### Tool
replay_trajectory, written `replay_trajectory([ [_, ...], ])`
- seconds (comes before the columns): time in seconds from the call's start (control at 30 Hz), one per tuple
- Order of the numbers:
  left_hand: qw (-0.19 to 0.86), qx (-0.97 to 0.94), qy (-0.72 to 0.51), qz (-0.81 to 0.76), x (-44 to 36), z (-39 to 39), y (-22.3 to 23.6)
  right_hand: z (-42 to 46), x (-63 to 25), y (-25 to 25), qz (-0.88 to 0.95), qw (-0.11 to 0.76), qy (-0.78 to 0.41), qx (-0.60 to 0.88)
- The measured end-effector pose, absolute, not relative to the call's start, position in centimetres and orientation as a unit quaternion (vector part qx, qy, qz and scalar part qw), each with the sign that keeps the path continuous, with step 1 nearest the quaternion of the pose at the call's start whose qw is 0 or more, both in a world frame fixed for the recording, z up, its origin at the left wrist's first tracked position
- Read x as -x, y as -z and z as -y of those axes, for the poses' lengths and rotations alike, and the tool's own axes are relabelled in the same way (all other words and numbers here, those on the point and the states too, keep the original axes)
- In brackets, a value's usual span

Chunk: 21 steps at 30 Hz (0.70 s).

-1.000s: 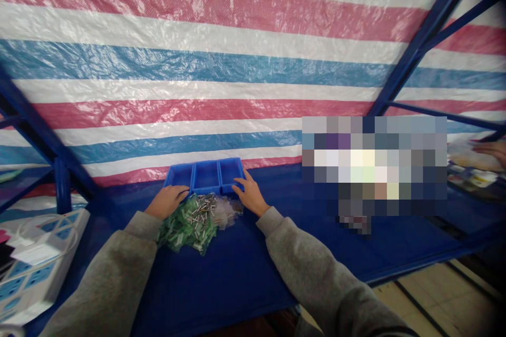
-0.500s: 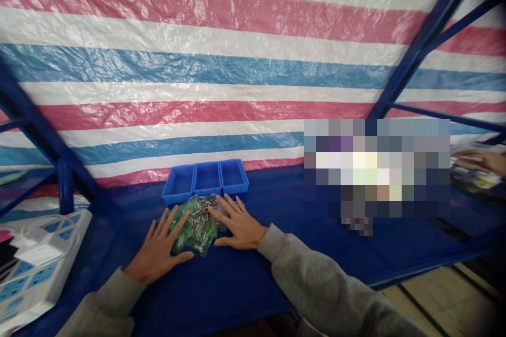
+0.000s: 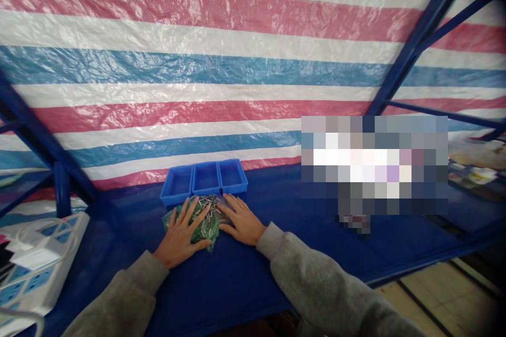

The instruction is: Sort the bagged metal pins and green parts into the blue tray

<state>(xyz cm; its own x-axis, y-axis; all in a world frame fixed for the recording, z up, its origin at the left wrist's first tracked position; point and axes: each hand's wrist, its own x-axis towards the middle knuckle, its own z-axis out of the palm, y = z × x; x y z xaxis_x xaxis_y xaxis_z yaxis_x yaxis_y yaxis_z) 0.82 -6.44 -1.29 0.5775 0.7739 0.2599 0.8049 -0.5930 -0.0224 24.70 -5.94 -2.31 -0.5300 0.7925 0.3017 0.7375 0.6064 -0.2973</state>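
A loose pile of small silvery metal pins or screws (image 3: pixel 208 210) lies on a green plastic bag (image 3: pixel 214 229) spread over the blue table. Over the bag's left part rests my left hand (image 3: pixel 184 234), palm down with fingers spread, its fingertips reaching the edge of the pile. My right hand (image 3: pixel 243 224) is at the pile's right side, also palm down, fingers stretched out and apart. Neither hand grips anything. Just behind the pile stand three joined blue bins (image 3: pixel 206 179). What lies under the palms is hidden.
White power strips (image 3: pixel 59 274) with cables and papers on them stand at the left. The blue table (image 3: pixel 221 295) ends at a front edge near me. A pixelated area covers the right side. Behind hangs a striped plastic sheet (image 3: pixel 197 73) between blue frame posts.
My left hand has slid to the right and covers more of the green bag. My right hand has shifted only slightly. The distant hand at the far right no longer shows clearly.
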Motion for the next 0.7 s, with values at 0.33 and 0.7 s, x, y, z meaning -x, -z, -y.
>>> replay_trajectory([
  [0.33,0.063,0.891,0.128,0.430,-1.4,6.1,0.9,6.0,-24.7,2.7,0.882,0.220,-0.036,0.415],
  [0.7,0.035,0.915,0.107,0.388,0.0,5.3,1.2,6.3,-24.4,2.3,0.897,0.193,-0.052,0.393],
])
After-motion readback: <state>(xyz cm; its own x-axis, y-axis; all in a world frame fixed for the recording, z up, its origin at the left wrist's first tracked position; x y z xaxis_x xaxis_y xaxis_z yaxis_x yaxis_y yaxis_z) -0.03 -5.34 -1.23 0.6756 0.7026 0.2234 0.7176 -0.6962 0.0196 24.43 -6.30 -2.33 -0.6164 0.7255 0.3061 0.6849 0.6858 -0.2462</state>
